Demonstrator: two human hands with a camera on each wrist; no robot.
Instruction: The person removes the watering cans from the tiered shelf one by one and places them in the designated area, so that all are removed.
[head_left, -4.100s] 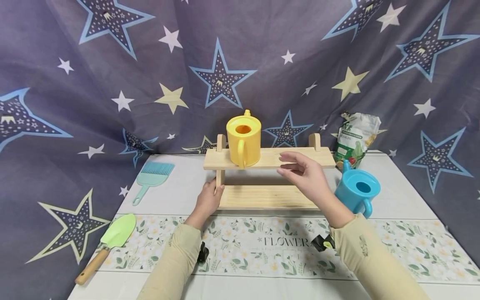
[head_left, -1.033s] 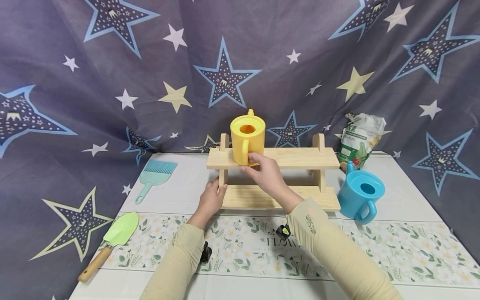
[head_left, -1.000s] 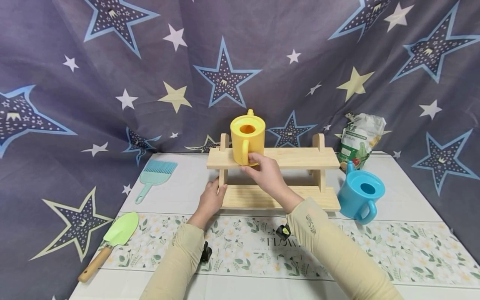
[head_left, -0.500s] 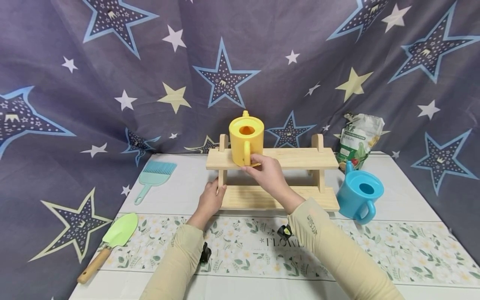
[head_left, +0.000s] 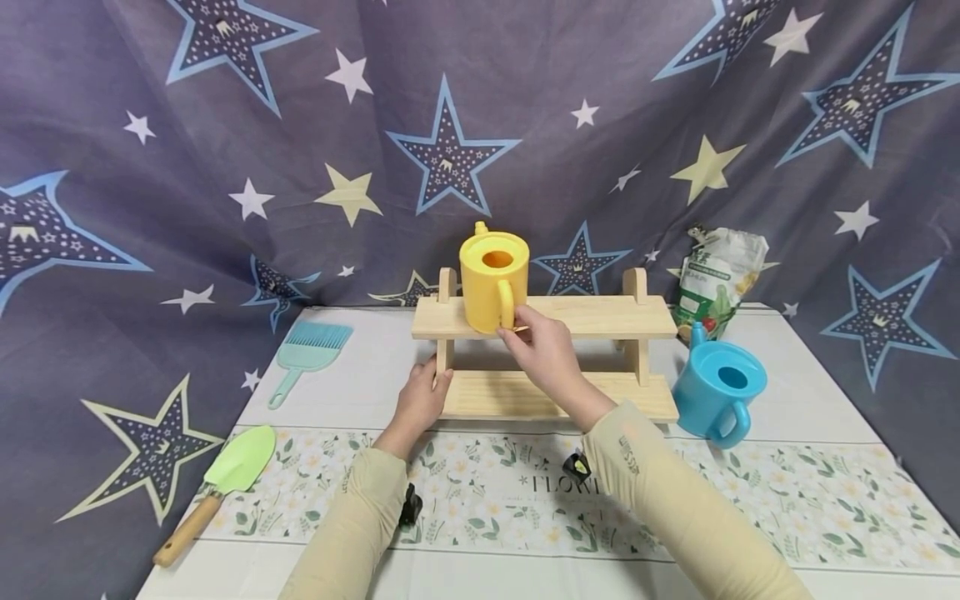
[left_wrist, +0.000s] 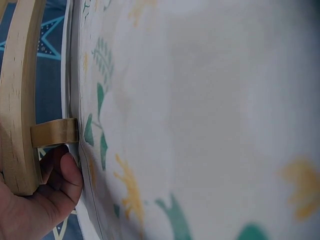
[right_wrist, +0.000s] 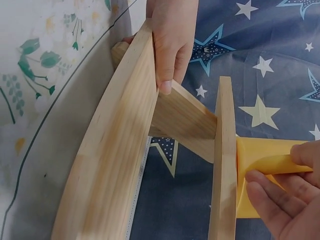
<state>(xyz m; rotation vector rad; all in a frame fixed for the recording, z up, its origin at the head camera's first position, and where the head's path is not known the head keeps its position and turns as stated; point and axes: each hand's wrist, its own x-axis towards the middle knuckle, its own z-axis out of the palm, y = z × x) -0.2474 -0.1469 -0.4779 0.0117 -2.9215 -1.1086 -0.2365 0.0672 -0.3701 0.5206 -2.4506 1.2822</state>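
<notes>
A green trowel (head_left: 240,460) lies toward the near left of the tabletop (head_left: 487,575), and a blue watering can (head_left: 705,402) stands at the right, just beside the wooden shelf (head_left: 638,362). The left hand (head_left: 417,402) grips the left end of the shelf's lower board (head_left: 555,396). The right hand (head_left: 546,348) pinches the handle (head_left: 507,304) of the yellow watering can (head_left: 482,290), which stands upright near the left end of the upper board (head_left: 592,317), its spout (head_left: 481,228) pointing back and slightly left. The step in hand looks to be settling or turning this can in its spot, with the left hand steadying the shelf. The next move probably calls for keeping the can flat on the board and, once the angle suits, loosening the pinch without dragging it. Farther off, a teal brush (head_left: 310,348) lies at the left; a green-and-white bag (head_left: 708,287) stands beyond the shelf's right end, before a star-patterned cloth (head_left: 600,50).
</notes>
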